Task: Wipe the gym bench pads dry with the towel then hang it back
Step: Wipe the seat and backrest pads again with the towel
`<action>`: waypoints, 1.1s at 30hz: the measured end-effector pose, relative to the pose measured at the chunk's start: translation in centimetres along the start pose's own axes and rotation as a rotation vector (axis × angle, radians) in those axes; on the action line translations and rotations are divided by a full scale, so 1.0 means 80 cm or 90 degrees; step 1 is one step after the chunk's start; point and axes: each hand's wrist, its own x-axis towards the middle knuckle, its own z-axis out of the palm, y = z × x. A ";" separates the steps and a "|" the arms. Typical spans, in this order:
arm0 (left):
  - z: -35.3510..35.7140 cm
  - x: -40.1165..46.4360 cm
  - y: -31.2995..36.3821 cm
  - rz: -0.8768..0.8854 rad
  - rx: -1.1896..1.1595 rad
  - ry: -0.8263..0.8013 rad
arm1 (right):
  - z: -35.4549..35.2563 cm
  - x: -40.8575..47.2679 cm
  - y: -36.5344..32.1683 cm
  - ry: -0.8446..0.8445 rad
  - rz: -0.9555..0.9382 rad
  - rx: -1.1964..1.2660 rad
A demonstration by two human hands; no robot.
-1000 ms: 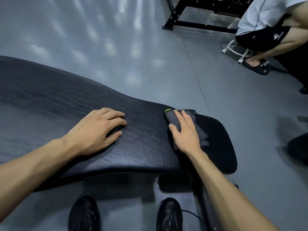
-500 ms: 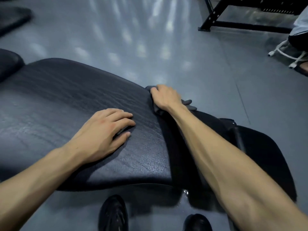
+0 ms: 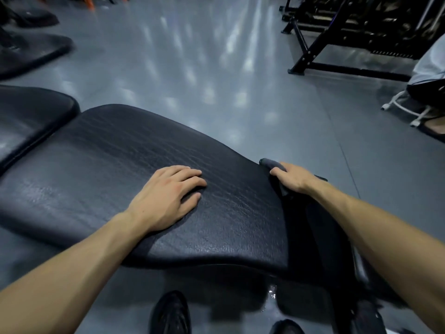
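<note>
While the left hand (image 3: 168, 198) lies flat, fingers spread, on the bench pad (image 3: 108, 165); right hand (image 3: 292, 178) curls around the towel (image 3: 271, 163) at the pad's edge.

— Where do we look from?
— We have one wide-angle view, worn on the head, facing forward and steeply down, close over the bench pad (image 3: 134, 169).
— How close?
— Both forearms enter from the bottom edge, our shoes (image 3: 171, 312) directly below; the floor (image 3: 216, 68) stretches ahead.

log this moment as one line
step: wiping | right hand: towel at pad far edge | left hand: flat on pad | hang-back: not yet
</note>
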 end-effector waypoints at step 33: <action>-0.086 -0.056 -0.117 -0.220 0.111 -0.104 | 0.007 0.063 -0.067 -0.027 -0.221 0.083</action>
